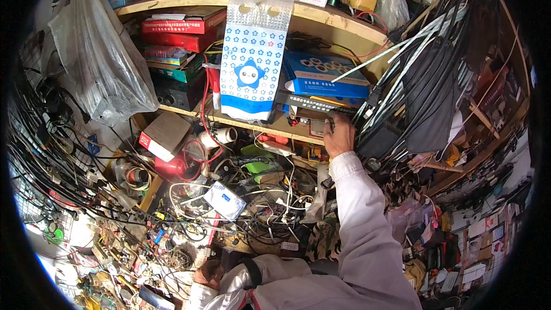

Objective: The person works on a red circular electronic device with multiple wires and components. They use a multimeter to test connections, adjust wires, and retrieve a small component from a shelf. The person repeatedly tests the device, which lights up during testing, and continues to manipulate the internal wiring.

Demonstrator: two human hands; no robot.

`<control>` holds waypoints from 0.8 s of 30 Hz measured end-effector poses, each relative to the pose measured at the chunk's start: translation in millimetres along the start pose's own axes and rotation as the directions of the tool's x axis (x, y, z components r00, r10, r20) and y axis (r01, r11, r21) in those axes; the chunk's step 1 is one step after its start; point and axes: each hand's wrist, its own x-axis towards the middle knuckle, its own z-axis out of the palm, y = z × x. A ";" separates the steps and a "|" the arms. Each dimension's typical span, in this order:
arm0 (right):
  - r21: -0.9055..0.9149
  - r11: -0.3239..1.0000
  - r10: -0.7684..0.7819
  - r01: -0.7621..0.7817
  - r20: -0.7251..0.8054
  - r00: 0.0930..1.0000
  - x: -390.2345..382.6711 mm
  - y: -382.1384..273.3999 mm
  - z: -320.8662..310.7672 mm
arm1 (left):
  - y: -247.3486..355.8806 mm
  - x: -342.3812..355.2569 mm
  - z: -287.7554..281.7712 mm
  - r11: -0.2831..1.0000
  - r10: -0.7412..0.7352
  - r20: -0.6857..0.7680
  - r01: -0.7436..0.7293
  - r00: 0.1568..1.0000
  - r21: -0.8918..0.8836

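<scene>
"Dark flat box (313,105), on the shelf (241,127) below the blue box (324,77): is the right hand (340,136) on it?"

"It's at the box's right end, with the fingers bent, roughly half closed. Whether they touch the box or have hold of it, I can't tell."

"And the left hand (210,273)?"

"Low down near the lower edge, loosely curled as far as it shows. I can't tell whether it holds anything."

"So how far along is this?"

"The reach to the shelf looks done, I'd say. The dark box sits within the stack, and nothing appears lifted clear; any handling beyond the reach isn't done yet."

"What lies farther out?"

"A white-and-blue pouch (252,57) is just left of the stack, and hanging cables (396,83) crowd its right. Lower down, a small white-and-blue box (225,201) lies among tangled wires (189,192)."
</scene>
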 end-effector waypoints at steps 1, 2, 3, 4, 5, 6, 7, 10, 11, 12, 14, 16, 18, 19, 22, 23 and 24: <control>-0.008 0.999 -0.041 0.040 -0.070 0.997 -0.3 -2.2 -2.0 | -2.0 0.0 -0.9 1.000 -0.019 0.004 0.019 1.000 -0.013; -0.019 0.997 -0.082 0.080 -0.138 0.987 -0.4 -3.7 -3.2 | -2.6 -0.1 -1.4 0.999 -0.038 0.007 0.038 0.999 -0.026; -0.053 0.994 -0.103 0.096 -0.137 0.985 1.4 -4.7 -3.9 | -1.2 -0.9 -1.9 0.999 -0.029 0.001 0.029 1.000 -0.022; -0.120 0.984 -0.148 0.129 -0.159 0.976 2.1 -7.2 -5.7 | 2.6 -1.8 -3.5 1.000 -0.018 -0.003 0.018 1.000 -0.018; -0.186 0.969 -0.193 0.160 -0.178 0.965 2.6 -11.0 -7.1 | 4.4 -2.4 -4.5 1.000 -0.008 -0.007 0.008 1.000 -0.014; -0.251 0.950 -0.240 0.188 -0.194 0.951 2.5 -13.2 -7.7 | 2.8 -2.1 -4.4 1.000 0.000 -0.005 0.000 1.000 -0.001; -0.261 0.946 -0.239 0.193 -0.155 0.959 1.9 -10.3 -7.2 | 0.3 -0.7 -3.6 1.000 0.011 -0.001 -0.011 1.000 0.011; -0.262 0.945 -0.220 0.196 -0.066 0.973 1.2 -4.2 -4.5 | -10.5 -0.1 -1.2 1.000 0.022 -0.005 -0.022 1.000 0.009; -0.243 0.952 -0.206 0.187 -0.054 0.977 2.6 -7.5 -6.4 | -13.4 -0.9 -0.7 1.000 0.021 -0.012 -0.021 1.000 0.002; -0.224 0.958 -0.192 0.178 -0.042 0.980 3.6 -9.3 -6.9 | -15.0 -2.0 -0.4 1.000 0.018 -0.018 -0.018 1.000 0.020; -0.269 0.942 -0.226 0.199 -0.075 0.971 6.1 -9.2 -9.8 | -11.7 -0.4 -0.6 0.998 0.027 -0.028 -0.026 0.999 0.052; -0.294 0.933 -0.242 0.207 -0.089 0.966 6.4 -8.6 -10.2 | -8.2 -0.3 0.4 0.998 0.034 -0.033 -0.033 0.999 0.054; -0.297 0.933 -0.240 0.205 -0.084 0.967 5.1 -8.0 -8.4 | -0.8 1.6 -1.1 0.998 0.054 -0.031 -0.052 0.998 0.037; -0.284 0.933 -0.247 0.219 -0.066 0.967 2.9 -6.3 -9.2 | 3.8 2.7 -2.8 0.998 0.065 -0.017 -0.065 0.998 0.019; -0.287 0.931 -0.246 0.225 -0.040 0.968 -2.9 -12.1 -13.8 | 5.1 13.0 -3.5 0.993 0.114 0.037 -0.113 0.993 -0.023; -0.291 0.932 -0.219 0.216 0.021 0.975 -3.9 -14.9 -15.8 | 24.3 15.4 -7.7 0.995 0.086 0.056 -0.083 0.995 -0.055; -0.286 0.934 -0.220 0.216 0.019 0.975 -6.2 -14.2 -14.9 | 34.9 16.9 -9.7 0.995 0.059 0.076 -0.052 0.995 -0.087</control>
